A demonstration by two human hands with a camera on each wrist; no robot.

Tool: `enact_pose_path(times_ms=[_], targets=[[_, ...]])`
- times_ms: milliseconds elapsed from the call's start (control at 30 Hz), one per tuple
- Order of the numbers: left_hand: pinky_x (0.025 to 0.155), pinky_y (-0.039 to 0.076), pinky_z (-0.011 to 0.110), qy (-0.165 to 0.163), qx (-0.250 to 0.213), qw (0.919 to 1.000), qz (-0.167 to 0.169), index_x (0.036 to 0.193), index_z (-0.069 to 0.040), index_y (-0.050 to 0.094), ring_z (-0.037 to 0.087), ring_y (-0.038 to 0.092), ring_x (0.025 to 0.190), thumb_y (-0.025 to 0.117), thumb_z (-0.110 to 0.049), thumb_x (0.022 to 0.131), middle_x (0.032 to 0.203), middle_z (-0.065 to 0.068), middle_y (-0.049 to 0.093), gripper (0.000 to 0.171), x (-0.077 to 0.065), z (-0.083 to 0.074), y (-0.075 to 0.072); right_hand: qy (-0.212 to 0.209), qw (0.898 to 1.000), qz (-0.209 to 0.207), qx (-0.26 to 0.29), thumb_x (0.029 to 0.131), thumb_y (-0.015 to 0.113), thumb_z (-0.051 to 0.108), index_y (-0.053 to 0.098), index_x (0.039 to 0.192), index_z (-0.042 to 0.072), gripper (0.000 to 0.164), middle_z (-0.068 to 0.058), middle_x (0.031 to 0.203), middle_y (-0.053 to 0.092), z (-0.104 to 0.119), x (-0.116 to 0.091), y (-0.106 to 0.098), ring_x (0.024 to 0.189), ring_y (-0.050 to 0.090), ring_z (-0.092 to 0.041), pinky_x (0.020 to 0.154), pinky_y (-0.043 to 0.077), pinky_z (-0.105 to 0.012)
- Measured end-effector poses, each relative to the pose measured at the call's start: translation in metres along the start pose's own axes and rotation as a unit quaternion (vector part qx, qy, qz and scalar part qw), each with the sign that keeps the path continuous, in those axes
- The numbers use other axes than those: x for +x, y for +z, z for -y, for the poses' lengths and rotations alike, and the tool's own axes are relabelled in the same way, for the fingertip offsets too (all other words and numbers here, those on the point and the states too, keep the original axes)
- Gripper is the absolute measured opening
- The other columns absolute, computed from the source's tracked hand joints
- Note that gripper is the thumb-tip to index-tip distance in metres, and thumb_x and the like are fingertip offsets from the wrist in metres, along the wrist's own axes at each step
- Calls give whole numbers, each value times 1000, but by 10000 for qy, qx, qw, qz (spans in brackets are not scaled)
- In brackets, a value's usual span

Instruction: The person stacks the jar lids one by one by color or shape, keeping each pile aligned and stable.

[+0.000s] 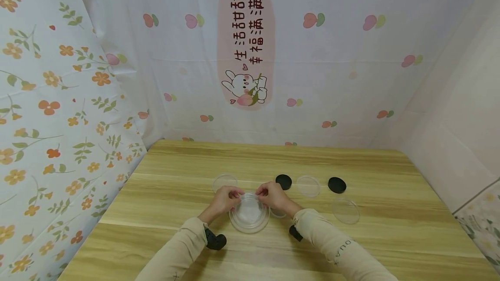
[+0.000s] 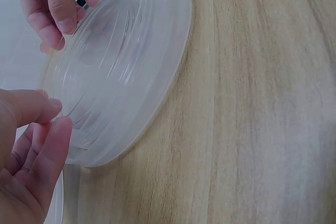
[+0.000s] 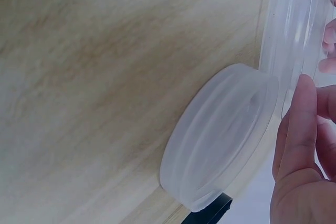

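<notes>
A nested stack of clear round plastic lids or shallow dishes (image 1: 250, 227) lies on the table in front of me, the widest at the bottom. From the left, my left hand (image 1: 225, 198) pinches the far rim of the top clear piece (image 2: 100, 51) between thumb and fingers. My right hand (image 1: 273, 196) pinches the same rim on the other side. In the right wrist view, a smaller frosted-clear round lid (image 3: 210, 145) sits close beside the stack, under my right hand. Whether the top piece is lifted off the others, I cannot tell.
Behind the hands lie a clear disc (image 1: 224, 180) on the left and another clear disc (image 1: 308, 186) between two black round lids (image 1: 284, 181) (image 1: 337, 184). Farther right is one more clear disc (image 1: 345, 210). Patterned cloth hangs behind the wooden table (image 1: 164, 211).
</notes>
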State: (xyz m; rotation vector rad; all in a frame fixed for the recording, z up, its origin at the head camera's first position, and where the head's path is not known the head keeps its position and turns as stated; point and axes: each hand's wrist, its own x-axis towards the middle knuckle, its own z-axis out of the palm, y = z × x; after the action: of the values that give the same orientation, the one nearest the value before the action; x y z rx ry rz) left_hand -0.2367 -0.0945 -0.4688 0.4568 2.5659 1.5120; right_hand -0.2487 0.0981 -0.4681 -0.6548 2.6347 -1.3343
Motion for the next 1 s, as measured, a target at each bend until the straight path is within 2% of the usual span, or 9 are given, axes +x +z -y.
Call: enact_pose_path(times_ms=[467, 700, 1000], targets=[[44, 47, 27, -33, -25, 10000, 14, 95, 7, 62, 10, 48, 52, 55, 9, 77, 72, 5, 51, 19, 1, 0, 0, 37, 10000, -53, -35, 78, 58, -8, 63, 81, -7, 6, -5, 65, 58, 1, 0, -1, 48, 56, -19, 43, 45, -20], [45, 47, 27, -51, -92, 9999, -1, 94, 6, 63, 10, 48, 59, 56, 9, 77, 73, 4, 52, 19, 1, -1, 0, -19, 10000, -37, -52, 78, 58, -7, 63, 81, -7, 6, -5, 64, 58, 1, -1, -1, 48, 54, -16, 43, 44, -20], [44, 47, 28, 154, -119, 9998, 34, 94, 7, 62, 10, 50, 59, 58, 8, 76, 74, 6, 53, 18, 0, 0, -2, -80, 10000, -30, 20, 80, 59, -4, 64, 82, -7, 6, -5, 65, 59, 4, -3, -2, 49, 55, -17, 44, 45, -19]])
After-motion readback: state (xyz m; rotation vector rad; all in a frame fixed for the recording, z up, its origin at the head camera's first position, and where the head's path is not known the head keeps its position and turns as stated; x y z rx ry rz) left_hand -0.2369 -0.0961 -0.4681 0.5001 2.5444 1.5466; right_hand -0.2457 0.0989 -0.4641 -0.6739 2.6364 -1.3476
